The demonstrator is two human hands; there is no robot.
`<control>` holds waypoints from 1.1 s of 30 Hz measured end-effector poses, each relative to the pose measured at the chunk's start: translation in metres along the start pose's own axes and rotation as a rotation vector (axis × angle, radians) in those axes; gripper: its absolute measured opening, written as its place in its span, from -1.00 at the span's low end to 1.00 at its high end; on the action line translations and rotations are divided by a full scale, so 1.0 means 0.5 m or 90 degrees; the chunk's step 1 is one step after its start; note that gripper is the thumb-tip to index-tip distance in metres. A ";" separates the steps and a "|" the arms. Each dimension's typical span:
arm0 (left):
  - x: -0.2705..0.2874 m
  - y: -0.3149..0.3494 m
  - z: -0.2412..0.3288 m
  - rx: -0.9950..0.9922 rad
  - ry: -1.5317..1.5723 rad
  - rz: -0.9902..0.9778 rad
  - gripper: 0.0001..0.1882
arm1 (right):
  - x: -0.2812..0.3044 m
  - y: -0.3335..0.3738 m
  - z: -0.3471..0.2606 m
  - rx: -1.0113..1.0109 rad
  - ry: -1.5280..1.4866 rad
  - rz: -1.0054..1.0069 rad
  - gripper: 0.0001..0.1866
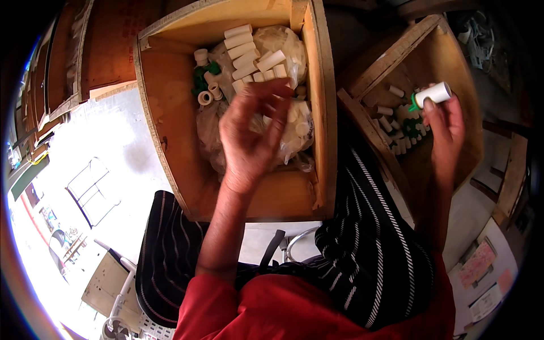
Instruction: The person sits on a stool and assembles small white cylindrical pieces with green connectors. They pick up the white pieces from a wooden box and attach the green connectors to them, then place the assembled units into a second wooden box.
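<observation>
My right hand (pixel 447 122) grips a short white plastic tube (pixel 433 94) with a green piece at its left end, above the right-hand wooden box (pixel 462 141). My left hand (pixel 252 127) hovers over the larger wooden box (pixel 187 136), its fingers bent and thumb apart, with nothing visible between them. Just beyond its fingertips lie several white tubes (pixel 245 58), some side by side in a row. White ring-shaped fittings (pixel 205 98) and green plastic pieces (pixel 199 79) sit at the left. Clear plastic bags (pixel 280 42) lie around and under the parts; my left hand hides some of them.
More white tubes (pixel 385 124) and green pieces (pixel 412 127) lie in the right-hand box. Both boxes have raised wooden walls. My legs in striped trousers (pixel 374 238) are below the boxes. A wire frame (pixel 90 190) stands on the bright floor at left.
</observation>
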State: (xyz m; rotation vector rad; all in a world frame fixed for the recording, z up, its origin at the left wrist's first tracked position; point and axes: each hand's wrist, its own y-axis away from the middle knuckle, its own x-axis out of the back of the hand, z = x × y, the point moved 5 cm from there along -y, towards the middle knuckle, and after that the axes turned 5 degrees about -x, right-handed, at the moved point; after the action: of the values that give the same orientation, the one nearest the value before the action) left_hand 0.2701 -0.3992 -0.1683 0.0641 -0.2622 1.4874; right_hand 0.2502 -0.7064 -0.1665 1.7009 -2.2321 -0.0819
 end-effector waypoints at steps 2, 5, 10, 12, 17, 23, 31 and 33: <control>-0.032 0.005 0.037 -0.034 0.016 -0.085 -0.67 | -0.054 0.048 -0.068 -0.030 -0.054 -0.031 -0.61; -0.071 0.014 0.077 -0.083 0.042 -0.148 -0.46 | -0.131 0.086 -0.101 0.034 -0.157 -0.197 -0.60; -0.095 0.035 0.060 0.023 0.187 -0.136 -0.48 | -0.191 0.094 -0.085 -0.024 -0.290 -0.274 -0.67; -0.097 0.038 0.052 0.040 0.215 -0.091 -0.55 | -0.200 0.099 -0.076 -0.058 -0.315 -0.257 -0.68; -0.076 0.031 0.053 -0.037 0.125 -0.089 -0.68 | -0.181 0.089 -0.061 -0.020 -0.273 -0.187 -0.70; 0.043 0.004 -0.020 0.030 -0.063 0.030 -0.68 | -0.163 0.081 -0.077 -0.019 -0.253 -0.146 -0.68; 0.142 -0.017 -0.064 0.014 -0.245 0.151 -0.69 | -0.201 0.090 -0.053 -0.057 -0.214 -0.234 -0.64; 0.079 -0.008 -0.040 0.082 -0.046 0.059 -0.74 | -0.220 0.094 -0.048 -0.051 -0.169 -0.259 -0.59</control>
State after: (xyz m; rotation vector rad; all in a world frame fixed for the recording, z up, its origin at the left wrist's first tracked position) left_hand 0.2793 -0.3571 -0.1790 0.2112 -0.2298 1.5944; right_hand 0.2392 -0.5852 -0.1572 2.1795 -1.9806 -0.5111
